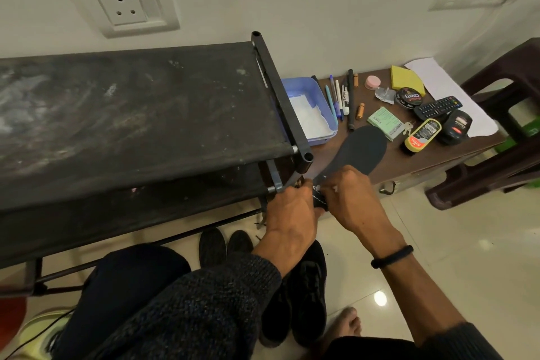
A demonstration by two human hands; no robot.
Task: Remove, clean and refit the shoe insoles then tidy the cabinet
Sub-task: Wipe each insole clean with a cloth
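A dark grey insole (361, 152), a dusty black shoe rack (140, 108) (smeared with pale streaks), a lilac tray (314, 88), a yellow sponge (404, 79) and black shoes (306, 286).

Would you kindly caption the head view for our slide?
Both hands, left and right, grip a dark grey foam insole beside a dusty black fabric shoe rack.
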